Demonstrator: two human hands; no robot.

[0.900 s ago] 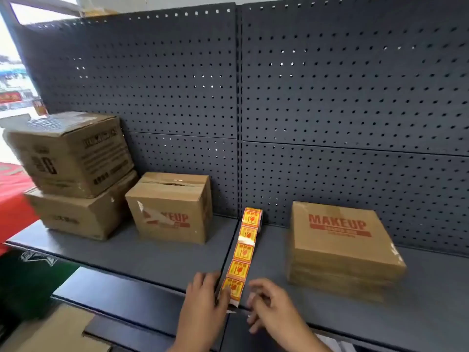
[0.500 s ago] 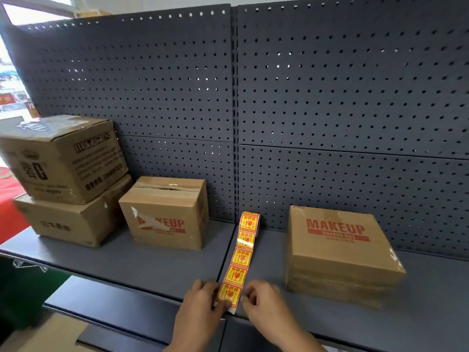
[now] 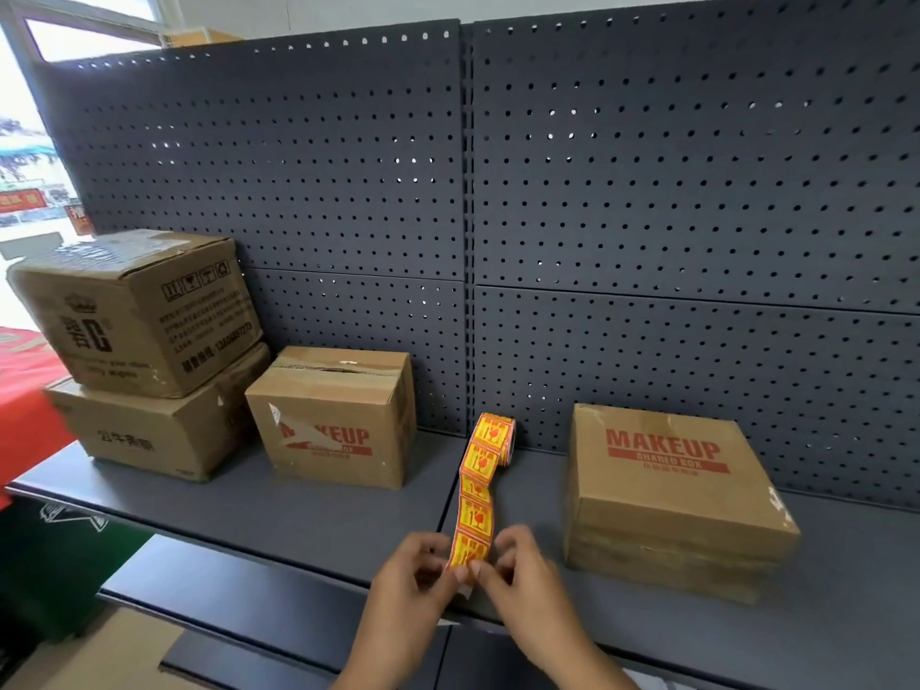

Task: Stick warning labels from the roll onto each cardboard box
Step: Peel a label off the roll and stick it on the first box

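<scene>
Both hands pinch the free end of a label strip point(image 3: 475, 520) above the shelf point(image 3: 318, 520). The left hand point(image 3: 415, 577) and right hand point(image 3: 522, 572) meet fingertip to fingertip. The roll point(image 3: 495, 435) stands between two MAKEUP boxes.

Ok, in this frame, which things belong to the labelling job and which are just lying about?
Job:
label roll
label strip, end pinched by left hand and right hand
top stacked box
bottom stacked box
middle MAKEUP box
right MAKEUP box

Lying about:
shelf
pegboard
red cloth, far left
</scene>
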